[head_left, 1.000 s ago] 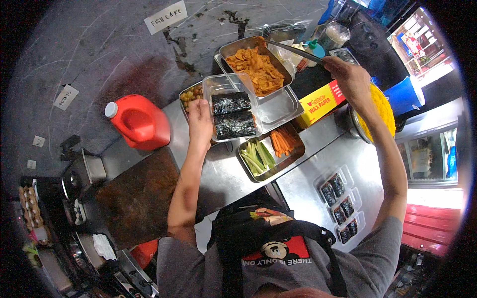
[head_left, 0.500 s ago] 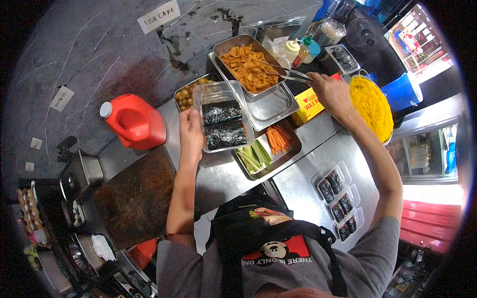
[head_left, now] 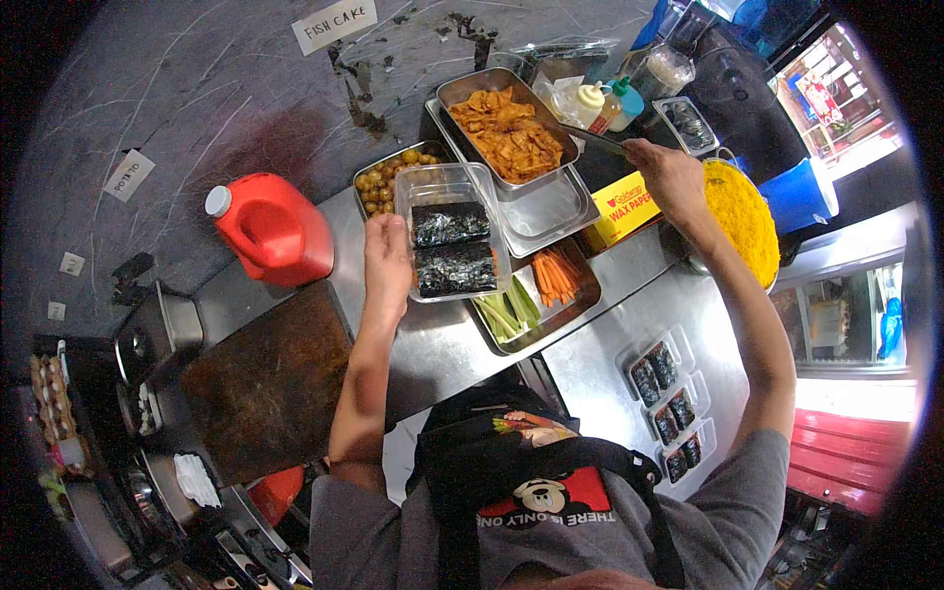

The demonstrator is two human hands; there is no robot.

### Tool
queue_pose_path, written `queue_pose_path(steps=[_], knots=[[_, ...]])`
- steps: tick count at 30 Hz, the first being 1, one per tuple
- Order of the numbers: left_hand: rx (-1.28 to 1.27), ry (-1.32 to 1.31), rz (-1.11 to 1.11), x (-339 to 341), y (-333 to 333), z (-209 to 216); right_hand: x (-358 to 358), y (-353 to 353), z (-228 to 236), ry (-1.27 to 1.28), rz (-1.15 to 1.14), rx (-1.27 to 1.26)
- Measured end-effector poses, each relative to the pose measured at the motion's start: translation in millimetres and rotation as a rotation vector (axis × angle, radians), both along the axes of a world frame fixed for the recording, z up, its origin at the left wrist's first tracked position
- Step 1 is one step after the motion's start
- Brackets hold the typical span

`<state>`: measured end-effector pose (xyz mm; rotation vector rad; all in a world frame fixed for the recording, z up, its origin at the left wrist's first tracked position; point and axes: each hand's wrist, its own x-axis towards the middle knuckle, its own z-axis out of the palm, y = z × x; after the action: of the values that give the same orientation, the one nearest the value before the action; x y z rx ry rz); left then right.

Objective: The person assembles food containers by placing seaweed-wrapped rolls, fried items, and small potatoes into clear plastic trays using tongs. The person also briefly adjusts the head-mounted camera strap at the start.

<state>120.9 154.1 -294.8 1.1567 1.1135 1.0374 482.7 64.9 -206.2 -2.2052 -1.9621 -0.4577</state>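
My left hand [head_left: 388,264] grips the side of a clear plastic container [head_left: 474,181], which holds two black seaweed-wrapped rolls [head_left: 451,224]. With its fingers closed, my right hand [head_left: 671,179] holds metal tongs [head_left: 602,140]. Their front end reaches the right rim of a steel pan of orange-brown sliced fish cake [head_left: 504,136]; whether the tips hold anything is unclear. That pan rests partly over a bare steel tray [head_left: 551,209]. Just below the container, a steel tray carries carrot sticks [head_left: 556,276] and green vegetable strips [head_left: 509,313].
A red jug [head_left: 280,231] and a dark cutting board [head_left: 265,383] lie leftward. Small potatoes [head_left: 383,185] fill a pan behind the container. Rightward are a yellow wax paper box [head_left: 621,213], yellow shredded food [head_left: 739,221], squeeze bottles [head_left: 590,98] and packed rolls [head_left: 675,415].
The tongs have drawn back from over the fish cake to the pan's right rim. My left hand still holds the container in nearly the same place. The whole view has shifted slightly.
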Motion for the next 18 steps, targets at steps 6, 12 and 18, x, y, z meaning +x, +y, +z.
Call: queue_pose_path(steps=[6,12,18], knots=[[0.028,-0.018,-0.042,15,8,-7,-11,-20,39,0.132,0.017,0.06],[0.015,-0.034,-0.088,28,-2,3,-55,-55,93,0.313,0.115,-0.041],[0.067,0.021,-0.133,40,-20,-7,-72,-63,86,0.035,0.208,-0.164]])
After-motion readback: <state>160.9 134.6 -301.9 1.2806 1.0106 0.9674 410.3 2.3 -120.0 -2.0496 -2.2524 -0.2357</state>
